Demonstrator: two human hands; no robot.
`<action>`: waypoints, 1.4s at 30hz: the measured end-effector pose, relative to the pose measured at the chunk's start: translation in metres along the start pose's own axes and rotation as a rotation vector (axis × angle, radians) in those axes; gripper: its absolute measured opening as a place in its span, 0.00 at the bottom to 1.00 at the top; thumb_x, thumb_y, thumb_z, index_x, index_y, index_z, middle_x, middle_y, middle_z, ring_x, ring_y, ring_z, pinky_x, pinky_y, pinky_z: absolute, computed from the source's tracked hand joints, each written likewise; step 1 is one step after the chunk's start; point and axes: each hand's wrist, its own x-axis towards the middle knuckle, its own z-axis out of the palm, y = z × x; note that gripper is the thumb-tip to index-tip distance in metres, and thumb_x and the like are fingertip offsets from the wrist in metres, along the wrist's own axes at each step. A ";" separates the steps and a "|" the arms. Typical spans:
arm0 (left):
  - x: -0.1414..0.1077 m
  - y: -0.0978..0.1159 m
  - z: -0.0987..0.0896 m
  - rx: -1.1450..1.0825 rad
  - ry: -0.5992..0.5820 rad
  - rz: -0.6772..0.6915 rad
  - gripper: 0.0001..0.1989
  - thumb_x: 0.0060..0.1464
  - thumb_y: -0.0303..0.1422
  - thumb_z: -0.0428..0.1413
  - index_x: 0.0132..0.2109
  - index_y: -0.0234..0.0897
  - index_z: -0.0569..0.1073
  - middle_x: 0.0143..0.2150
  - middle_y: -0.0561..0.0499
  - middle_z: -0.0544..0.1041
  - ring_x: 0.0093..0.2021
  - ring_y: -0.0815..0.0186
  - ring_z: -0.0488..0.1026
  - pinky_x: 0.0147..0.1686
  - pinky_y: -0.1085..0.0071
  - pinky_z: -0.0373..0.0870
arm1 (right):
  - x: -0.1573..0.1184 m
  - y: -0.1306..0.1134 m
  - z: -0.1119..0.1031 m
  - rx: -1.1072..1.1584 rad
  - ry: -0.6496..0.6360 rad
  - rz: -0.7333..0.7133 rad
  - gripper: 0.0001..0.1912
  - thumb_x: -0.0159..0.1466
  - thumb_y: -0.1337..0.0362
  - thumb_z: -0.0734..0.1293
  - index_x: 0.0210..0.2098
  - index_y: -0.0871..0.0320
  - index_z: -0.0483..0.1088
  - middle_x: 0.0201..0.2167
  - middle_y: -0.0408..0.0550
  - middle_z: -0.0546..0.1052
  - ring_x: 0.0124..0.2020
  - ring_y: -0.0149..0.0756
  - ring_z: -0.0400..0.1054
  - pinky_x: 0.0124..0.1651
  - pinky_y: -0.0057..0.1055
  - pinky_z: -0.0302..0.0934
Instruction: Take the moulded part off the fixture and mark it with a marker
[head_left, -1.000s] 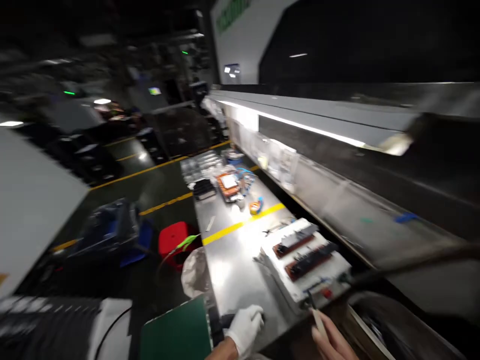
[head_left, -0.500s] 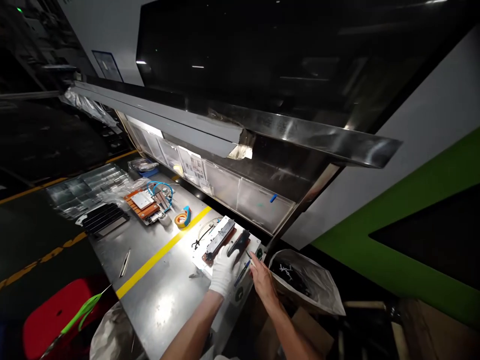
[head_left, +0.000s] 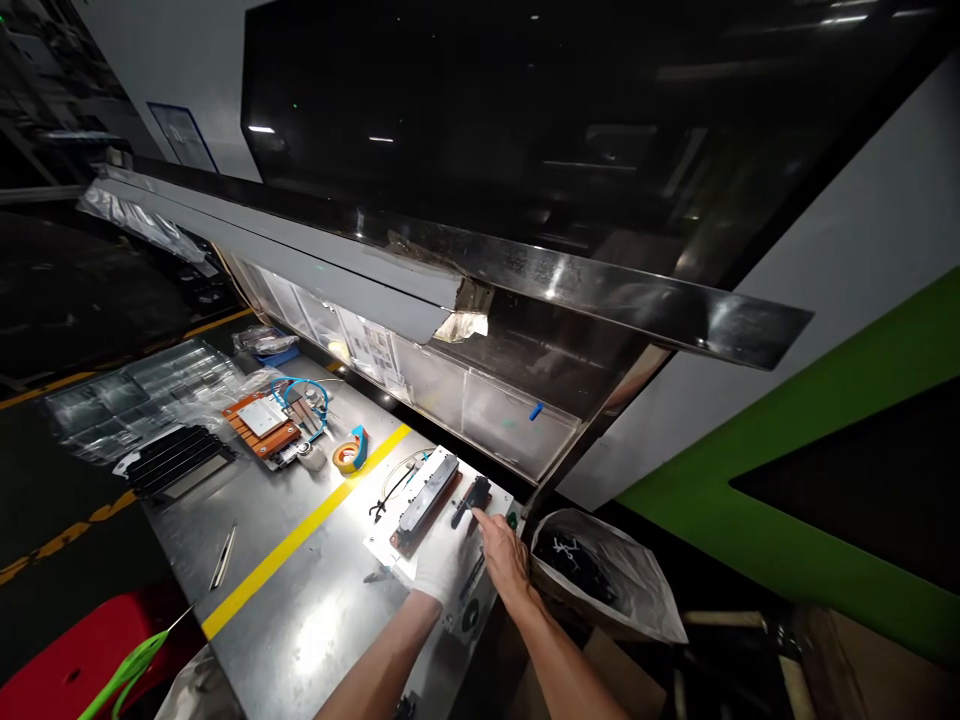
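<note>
A white fixture plate (head_left: pixel 390 535) lies at the near right end of a steel bench (head_left: pixel 300 610). It carries a long grey-black bar (head_left: pixel 427 487) in one brown slot and a small black part (head_left: pixel 471 497) in the other. My left hand (head_left: pixel 439 568), in a white glove, rests flat on the plate's near edge with nothing visible in it. My bare right hand (head_left: pixel 504 555) reaches from the right, its index fingertip touching the near end of the small black part.
A yellow line (head_left: pixel 300 535) crosses the bench. Beyond it lie a tape roll (head_left: pixel 351 455), an orange board with a blue cable (head_left: pixel 262 425), a black tray (head_left: pixel 176 460) and tweezers (head_left: pixel 223 555). A plastic-lined bin (head_left: pixel 600 580) stands to the right, a red stool (head_left: pixel 67 665) at the lower left.
The view swung from the aisle to the bench end. My gloved left hand slid off the small black part to the plate's near edge; my right hand moved onto that part.
</note>
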 end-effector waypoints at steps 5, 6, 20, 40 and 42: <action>0.001 0.000 0.000 0.060 0.015 0.004 0.28 0.63 0.22 0.44 0.68 0.37 0.66 0.66 0.33 0.71 0.60 0.47 0.73 0.58 0.55 0.74 | 0.004 -0.001 0.007 -0.017 0.058 -0.002 0.23 0.75 0.67 0.54 0.62 0.42 0.70 0.46 0.44 0.77 0.43 0.36 0.75 0.37 0.30 0.56; 0.002 0.000 0.000 0.075 0.003 0.000 0.29 0.62 0.21 0.43 0.68 0.38 0.66 0.66 0.33 0.70 0.60 0.47 0.73 0.58 0.54 0.74 | 0.004 -0.001 0.008 -0.020 0.066 -0.001 0.23 0.75 0.67 0.54 0.62 0.42 0.70 0.47 0.44 0.77 0.43 0.36 0.75 0.37 0.30 0.56; 0.000 0.004 -0.013 0.040 -0.055 -0.015 0.30 0.62 0.25 0.47 0.70 0.41 0.62 0.65 0.32 0.70 0.59 0.48 0.75 0.49 0.56 0.78 | 0.009 0.002 0.002 -0.133 0.092 -0.070 0.24 0.74 0.70 0.54 0.60 0.41 0.70 0.45 0.43 0.77 0.38 0.33 0.74 0.33 0.33 0.52; 0.016 0.012 -0.019 0.059 -0.051 -0.025 0.31 0.62 0.28 0.47 0.71 0.47 0.59 0.60 0.33 0.74 0.57 0.43 0.76 0.45 0.50 0.81 | 0.024 0.006 0.009 -0.049 0.158 0.004 0.24 0.75 0.68 0.55 0.63 0.43 0.70 0.50 0.44 0.78 0.43 0.35 0.75 0.39 0.29 0.62; 0.011 0.007 -0.013 0.034 0.024 -0.043 0.29 0.65 0.32 0.48 0.71 0.43 0.59 0.61 0.36 0.75 0.54 0.46 0.78 0.46 0.51 0.81 | 0.018 0.007 0.014 0.009 0.215 -0.003 0.25 0.75 0.69 0.54 0.65 0.46 0.69 0.52 0.47 0.77 0.46 0.35 0.75 0.44 0.28 0.64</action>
